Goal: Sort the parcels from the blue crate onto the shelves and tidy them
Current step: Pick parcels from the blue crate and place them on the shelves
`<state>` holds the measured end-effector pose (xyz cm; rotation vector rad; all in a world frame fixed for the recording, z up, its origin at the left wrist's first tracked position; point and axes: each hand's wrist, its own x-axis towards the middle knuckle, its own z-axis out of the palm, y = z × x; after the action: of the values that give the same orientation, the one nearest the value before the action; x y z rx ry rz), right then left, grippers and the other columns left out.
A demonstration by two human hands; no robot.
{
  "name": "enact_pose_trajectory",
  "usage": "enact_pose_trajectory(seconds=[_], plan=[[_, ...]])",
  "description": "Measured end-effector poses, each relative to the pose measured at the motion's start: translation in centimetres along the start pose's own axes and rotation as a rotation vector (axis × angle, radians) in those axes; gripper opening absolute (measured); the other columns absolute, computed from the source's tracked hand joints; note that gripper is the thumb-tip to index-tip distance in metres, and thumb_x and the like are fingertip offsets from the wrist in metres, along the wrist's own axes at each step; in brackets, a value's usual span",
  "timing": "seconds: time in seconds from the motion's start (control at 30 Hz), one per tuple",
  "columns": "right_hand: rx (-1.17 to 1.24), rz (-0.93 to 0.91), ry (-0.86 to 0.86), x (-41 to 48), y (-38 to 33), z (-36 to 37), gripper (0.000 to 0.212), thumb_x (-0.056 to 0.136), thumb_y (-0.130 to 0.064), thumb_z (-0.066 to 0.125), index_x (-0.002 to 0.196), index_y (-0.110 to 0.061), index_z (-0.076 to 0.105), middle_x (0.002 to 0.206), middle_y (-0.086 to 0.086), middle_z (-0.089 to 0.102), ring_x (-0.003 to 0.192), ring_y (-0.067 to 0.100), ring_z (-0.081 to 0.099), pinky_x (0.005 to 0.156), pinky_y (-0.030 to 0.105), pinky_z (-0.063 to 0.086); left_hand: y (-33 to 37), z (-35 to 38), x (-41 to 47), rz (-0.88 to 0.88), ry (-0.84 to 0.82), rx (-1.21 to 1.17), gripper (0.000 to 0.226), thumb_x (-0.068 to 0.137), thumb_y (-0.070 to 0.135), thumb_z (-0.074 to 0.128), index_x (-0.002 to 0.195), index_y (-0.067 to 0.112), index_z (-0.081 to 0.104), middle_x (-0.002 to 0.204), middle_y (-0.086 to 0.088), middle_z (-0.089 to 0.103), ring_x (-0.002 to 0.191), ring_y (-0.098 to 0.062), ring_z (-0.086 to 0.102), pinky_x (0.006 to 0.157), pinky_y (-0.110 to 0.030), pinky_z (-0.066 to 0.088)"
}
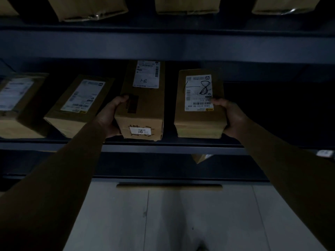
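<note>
Left hand (pixel 108 118) grips the long parcel (pixel 143 105) by its left side; right hand (pixel 229 118) grips the shorter parcel (pixel 199 105), long axes running into the shelf (pixel 172 148)

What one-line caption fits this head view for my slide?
Left hand grips the long parcel, right hand the short parcel, both on the dark shelf.

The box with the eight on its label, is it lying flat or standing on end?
Lying flat: the box rests on the shelf, label up, right hand gripping its side.
</note>
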<state>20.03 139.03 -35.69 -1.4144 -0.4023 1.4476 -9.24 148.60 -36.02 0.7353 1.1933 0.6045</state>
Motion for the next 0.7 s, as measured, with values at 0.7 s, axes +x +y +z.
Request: enact_pose_trajectory(seconds=[0.7], plan=[[-0.486,-0.117,0.507,-0.6,-1.5,-0.3,0.038,0.087,-0.017,0.069,0.115,0.004,0.056,0.113,0.01,0.062,0.096,0.022,0.059,0.076,0.032,0.051,0.4,1.6,-1.4,0.079,0.126,0.014,0.036,0.088,0.033,0.059,0.121,0.021,0.055,0.117,-0.009,0.063,0.104,-0.029,0.06,0.092,-0.048,0.048]])
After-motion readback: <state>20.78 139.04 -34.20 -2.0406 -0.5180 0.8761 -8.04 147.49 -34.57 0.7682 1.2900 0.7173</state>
